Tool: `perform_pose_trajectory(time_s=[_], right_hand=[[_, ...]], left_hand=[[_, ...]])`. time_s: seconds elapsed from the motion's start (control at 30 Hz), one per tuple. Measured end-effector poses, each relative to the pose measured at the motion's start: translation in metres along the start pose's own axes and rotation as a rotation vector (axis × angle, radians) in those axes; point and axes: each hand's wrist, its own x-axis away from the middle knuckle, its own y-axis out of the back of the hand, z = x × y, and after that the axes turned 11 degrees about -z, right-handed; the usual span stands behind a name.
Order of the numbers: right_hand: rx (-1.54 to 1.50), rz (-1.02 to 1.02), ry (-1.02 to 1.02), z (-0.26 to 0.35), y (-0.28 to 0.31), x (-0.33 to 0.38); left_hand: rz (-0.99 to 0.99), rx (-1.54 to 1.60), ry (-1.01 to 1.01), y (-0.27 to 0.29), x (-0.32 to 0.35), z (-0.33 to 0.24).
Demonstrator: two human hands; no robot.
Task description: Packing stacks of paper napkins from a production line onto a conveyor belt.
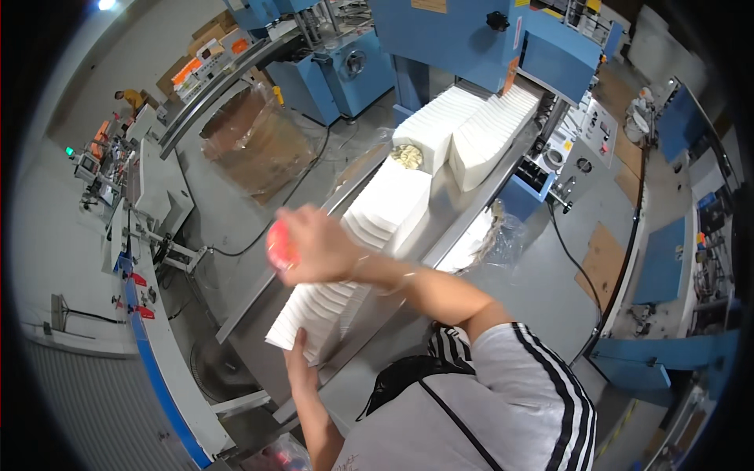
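Note:
A long row of white, tissue-like sheets (pixel 369 206) lies on a metal table (pixel 243 310) in front of me. Held above its left side, my right hand (pixel 320 245) is closed round a red, rounded object (pixel 280 246); motion blur hides its kind. At the near end of the row, my left hand (pixel 299 363) rests against the sheets with a finger stretched up, and its other fingers are partly hidden. Farther up, two more white stacks (pixel 441 118) (pixel 491 133) lie side by side beneath the blue machine (pixel 448 39). A crumpled, yellowish bundle (pixel 407 157) sits between the stacks.
On the left stands a cardboard box (pixel 255 145) lined with clear plastic. A control panel (pixel 593 125) adjoins the blue machine. Black cables (pixel 302 184) run over the floor. A long machine (pixel 157 345) with a blue edge lines the left, and a person (pixel 132 99) is far back.

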Motion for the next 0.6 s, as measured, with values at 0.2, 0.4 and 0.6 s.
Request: perform_pose_trajectory(time_s=[0.2, 0.4, 0.6], right_hand=[[-0.720, -0.113, -0.477, -0.126, 0.131, 0.002], [-0.870, -0.326, -0.744, -0.223, 0.151, 0.001], [-0.583, -0.391, -0.752, -0.255, 0.174, 0.008]], left_hand=[[0.012, -0.029, 0.063, 0.003, -0.001, -0.011], [0.010, -0.003, 0.116, 0.009, -0.008, -0.007], [0.004, -0.017, 0.154, 0.013, -0.006, -0.011]])
